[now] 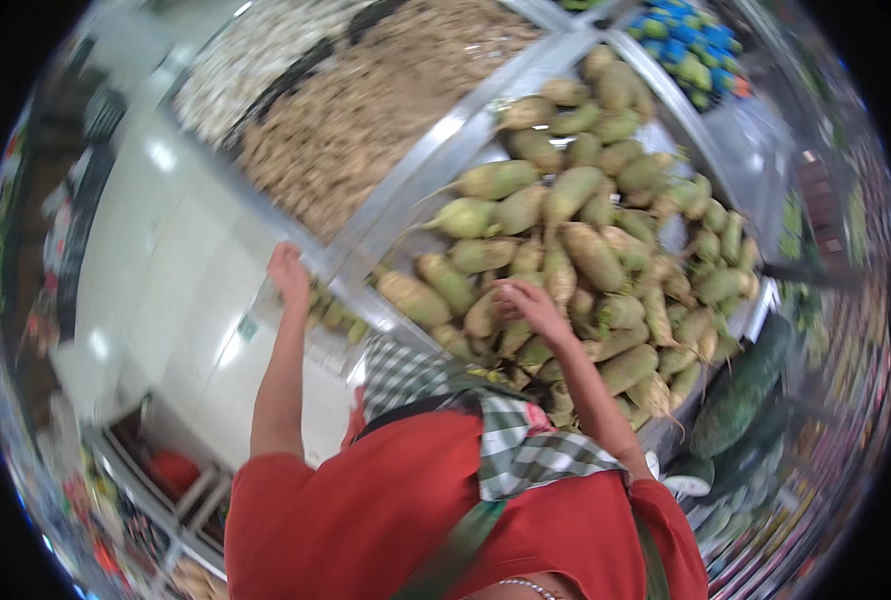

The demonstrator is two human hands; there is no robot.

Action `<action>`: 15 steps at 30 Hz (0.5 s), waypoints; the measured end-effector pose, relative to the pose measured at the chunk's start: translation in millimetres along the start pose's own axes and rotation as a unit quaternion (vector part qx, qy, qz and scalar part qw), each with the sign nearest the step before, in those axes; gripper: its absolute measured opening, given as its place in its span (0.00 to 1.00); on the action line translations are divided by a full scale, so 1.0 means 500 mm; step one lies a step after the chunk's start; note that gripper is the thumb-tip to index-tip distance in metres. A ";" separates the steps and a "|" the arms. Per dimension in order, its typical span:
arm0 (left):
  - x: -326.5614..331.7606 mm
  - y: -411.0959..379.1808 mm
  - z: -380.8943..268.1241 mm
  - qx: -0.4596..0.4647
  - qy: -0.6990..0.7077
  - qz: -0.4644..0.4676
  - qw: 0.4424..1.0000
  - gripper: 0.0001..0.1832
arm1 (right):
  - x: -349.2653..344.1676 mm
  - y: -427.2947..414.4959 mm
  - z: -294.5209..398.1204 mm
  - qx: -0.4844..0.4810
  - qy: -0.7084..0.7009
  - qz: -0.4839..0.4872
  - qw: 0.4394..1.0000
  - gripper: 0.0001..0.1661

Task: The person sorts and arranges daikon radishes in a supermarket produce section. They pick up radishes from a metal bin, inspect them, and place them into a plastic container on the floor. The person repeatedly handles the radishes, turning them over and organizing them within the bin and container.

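Note:
My right hand (524,304) hovers over or rests on a heap of green radishes (558,266), its fingers loosely curled and apart. Whether the fingertips touch the radish (484,315) under them is hard to tell. Off to the left, over the walkway side, my left hand (288,274) is raised beside the corner of the metal bin frame (333,262). It looks relaxed, with nothing visible in it. The radishes lie in a metal-edged bin, some with roots and leaf stubs. A green checked apron (408,371) hangs against the bin's front edge.
Beyond a metal divider (430,142) lies a bin of brown root produce (355,127), blurred. Large dark green winter melons (745,390) sit to the right. Blue-wrapped green produce (689,49) is at the far right. A pale tiled floor (175,247) stretches to the left.

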State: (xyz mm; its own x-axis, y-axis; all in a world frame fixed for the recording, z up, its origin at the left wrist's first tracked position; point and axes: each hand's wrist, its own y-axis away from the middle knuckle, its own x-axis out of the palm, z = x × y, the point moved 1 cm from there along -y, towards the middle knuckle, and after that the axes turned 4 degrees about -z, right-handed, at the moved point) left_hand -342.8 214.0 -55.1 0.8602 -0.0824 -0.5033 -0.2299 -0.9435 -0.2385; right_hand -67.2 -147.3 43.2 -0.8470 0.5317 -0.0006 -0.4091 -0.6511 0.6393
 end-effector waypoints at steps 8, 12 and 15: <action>0.177 0.050 -0.268 0.145 0.092 0.175 0.969 0.06 | -0.181 -0.003 0.097 -0.102 -0.043 -0.162 0.981 0.22; 0.279 0.078 -0.396 0.212 0.114 0.235 0.942 0.06 | -0.322 -0.025 0.135 -0.143 -0.053 -0.250 0.956 0.21; 0.336 0.086 -0.454 0.251 0.085 0.286 0.921 0.09 | -0.425 -0.033 0.160 -0.164 -0.009 -0.344 0.925 0.19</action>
State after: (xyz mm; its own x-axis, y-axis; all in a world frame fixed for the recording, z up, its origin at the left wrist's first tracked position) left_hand -104.7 86.7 38.7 0.5824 -0.6094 -0.5380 -0.8120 -0.4666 -0.3507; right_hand 146.8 -206.2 94.4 -0.3433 0.8880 -0.3061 -0.9323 -0.2827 0.2255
